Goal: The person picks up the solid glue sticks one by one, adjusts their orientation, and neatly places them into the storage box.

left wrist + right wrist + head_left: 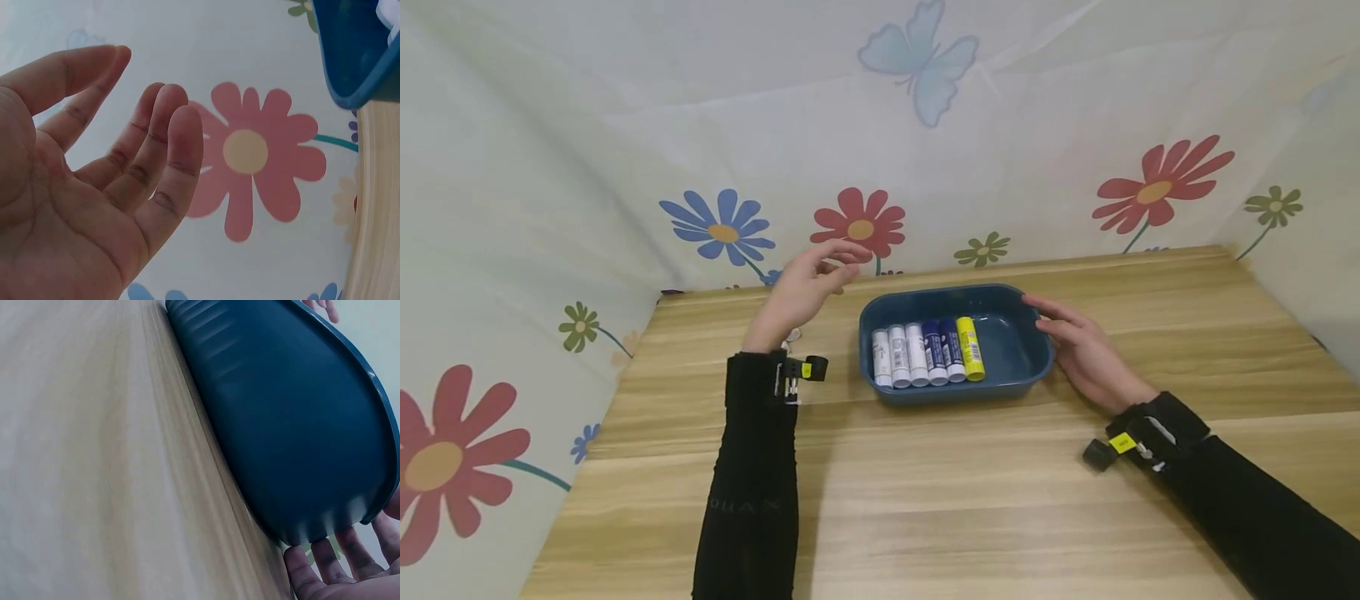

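A dark blue plastic tray stands on the wooden table. Inside it, glue sticks lie side by side in a row: three white ones, two dark blue ones and a yellow one. My right hand holds the tray's right end, its thumb at the rim and its fingers against the outer wall. Left of the tray, my left hand hovers with loosely bent fingers and nothing in them. The left wrist view shows its bare palm near a tray corner.
A white cloth backdrop with printed flowers and a butterfly rises behind the table and on both sides. On the table, a small pale object, too small to identify, shows beside my left wrist.
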Motion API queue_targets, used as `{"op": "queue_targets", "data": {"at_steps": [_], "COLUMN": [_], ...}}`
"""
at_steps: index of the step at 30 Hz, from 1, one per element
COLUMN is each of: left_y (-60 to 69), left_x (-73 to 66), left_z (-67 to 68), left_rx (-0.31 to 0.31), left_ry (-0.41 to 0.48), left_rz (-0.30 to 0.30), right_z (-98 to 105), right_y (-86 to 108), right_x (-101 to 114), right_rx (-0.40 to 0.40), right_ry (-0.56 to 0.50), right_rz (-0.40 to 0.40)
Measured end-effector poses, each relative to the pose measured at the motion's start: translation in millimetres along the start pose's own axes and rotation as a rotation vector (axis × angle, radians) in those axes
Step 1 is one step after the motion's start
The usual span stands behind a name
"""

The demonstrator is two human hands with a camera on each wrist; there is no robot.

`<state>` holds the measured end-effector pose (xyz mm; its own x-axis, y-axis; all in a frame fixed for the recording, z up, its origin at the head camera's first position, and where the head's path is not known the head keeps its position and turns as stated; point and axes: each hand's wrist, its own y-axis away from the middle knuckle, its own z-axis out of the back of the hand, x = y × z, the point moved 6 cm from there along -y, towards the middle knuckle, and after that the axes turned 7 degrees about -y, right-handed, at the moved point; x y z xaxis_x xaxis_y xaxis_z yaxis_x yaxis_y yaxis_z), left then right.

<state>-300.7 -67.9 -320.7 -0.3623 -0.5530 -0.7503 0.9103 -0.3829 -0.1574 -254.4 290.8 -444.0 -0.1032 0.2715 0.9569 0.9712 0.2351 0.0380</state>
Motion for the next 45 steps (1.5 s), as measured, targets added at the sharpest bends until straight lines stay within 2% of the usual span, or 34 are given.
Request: {"op": "queue_targets", "data": {"at_steps": [5, 12, 20, 26, 33, 39, 45], "left_y": [5.5, 17.4, 27.5, 31.8, 37.5, 43.3, 50.5], "left_x": [18.3, 44.7, 60.3, 70.4, 84.7, 96.6, 116.9], "left_z": [13.6, 41.6, 60.8, 65.1, 67.0, 71.1, 67.5], "left_rx": [-0.048, -0.152, -0.186, -0.181, -0.178, -0.184, -0.133], "left_ry": [0.007, 0.070, 0.131, 0.118, 0.067, 0.079, 0.098], "left_rz": [0.044, 0.138, 0.215, 0.268, 0.394, 0.440, 0.509], "right_z": [0, 0, -1, -2, -2, -1, -1], "right_y": [0.5, 0.0, 2.2, 1.7, 0.8, 0.4, 1.0], "right_x": [0, 2, 5, 6, 5, 4, 2], "right_rx": [0.003, 0.004, 0.001, 0.003, 0.001, -0.003, -0.002], "right_ry": [0.004, 0.008, 0.014, 0.002, 0.000, 0.002, -0.008], "right_rz": [-0.006, -0.008, -0.009, -0.002, -0.005, -0.008, -0.012]}}
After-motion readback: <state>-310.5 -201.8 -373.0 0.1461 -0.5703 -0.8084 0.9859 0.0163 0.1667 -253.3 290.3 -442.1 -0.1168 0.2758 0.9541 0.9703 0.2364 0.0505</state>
